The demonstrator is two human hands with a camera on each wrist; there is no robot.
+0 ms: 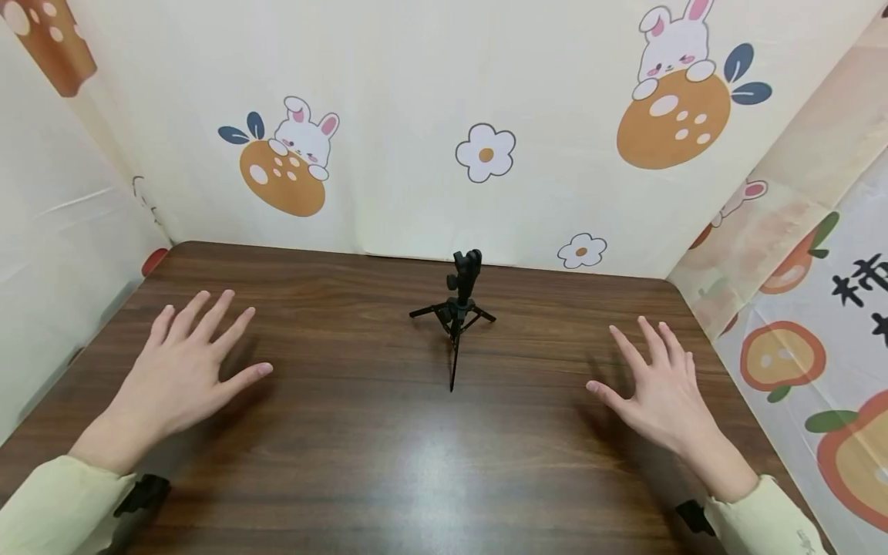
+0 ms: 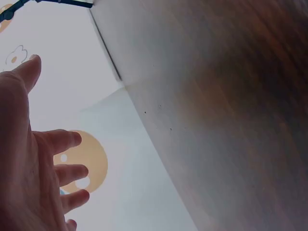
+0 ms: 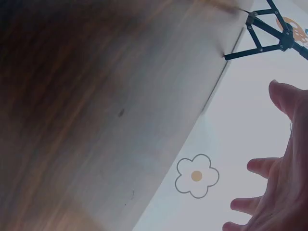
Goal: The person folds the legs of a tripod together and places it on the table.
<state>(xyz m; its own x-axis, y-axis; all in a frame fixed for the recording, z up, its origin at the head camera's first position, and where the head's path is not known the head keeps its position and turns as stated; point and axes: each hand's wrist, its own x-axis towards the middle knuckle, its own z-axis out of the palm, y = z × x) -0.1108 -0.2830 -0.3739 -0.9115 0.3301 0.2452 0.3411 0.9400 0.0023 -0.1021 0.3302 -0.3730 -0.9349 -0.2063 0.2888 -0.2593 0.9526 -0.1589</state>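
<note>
A small black tripod (image 1: 458,304) with spread legs and a clamp-like head stands upright toward the back middle of the brown wooden table (image 1: 361,447). Over the table's left side is my left hand (image 1: 183,366), palm down, fingers spread and holding nothing. My right hand (image 1: 659,393) is over the right side in much the same pose, also with nothing in it. Both hands are well apart from the tripod, one on each side. In the right wrist view the legs of the tripod (image 3: 269,33) show beyond the thumb; the left wrist view catches only part of a leg (image 2: 67,2).
A pale cloth backdrop (image 1: 409,100) printed with rabbits and flowers rises behind the table's back edge. Similar cloth hangs along the left (image 1: 62,216) and the right (image 1: 784,293), close to the table's sides. Dark bands (image 1: 142,493) sit at both sleeve cuffs.
</note>
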